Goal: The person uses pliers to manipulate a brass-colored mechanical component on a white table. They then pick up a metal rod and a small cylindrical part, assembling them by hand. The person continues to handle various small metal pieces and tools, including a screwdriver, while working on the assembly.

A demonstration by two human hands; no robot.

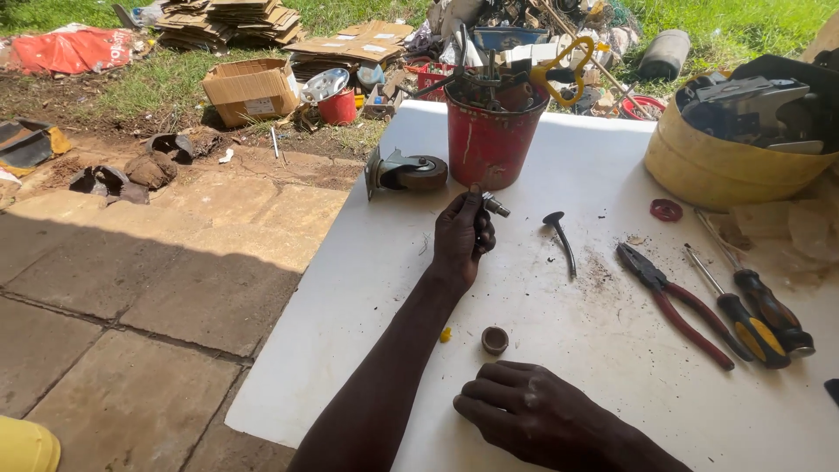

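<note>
My left hand (461, 238) is stretched out over the white table (367, 288) and is closed on a small metal bolt-like part (495, 205) whose threaded end pokes out to the right. Just beyond it lies a grey caster wheel (406, 171) near the table's far left edge. My right hand (523, 409) rests on the table near the front with its fingers curled under and nothing visible in it. A small round brown cap (495, 339) sits just above that hand, and a tiny yellow bit (446, 334) lies to its left.
A red bucket (489, 140) full of tools stands at the far edge. A dark bent bolt (559, 238) lies mid-table. Red-handled pliers (673, 301) and two screwdrivers (760, 315) lie at right, below a yellow basin (725, 157) of metal parts. Paving, cardboard and scrap lie beyond.
</note>
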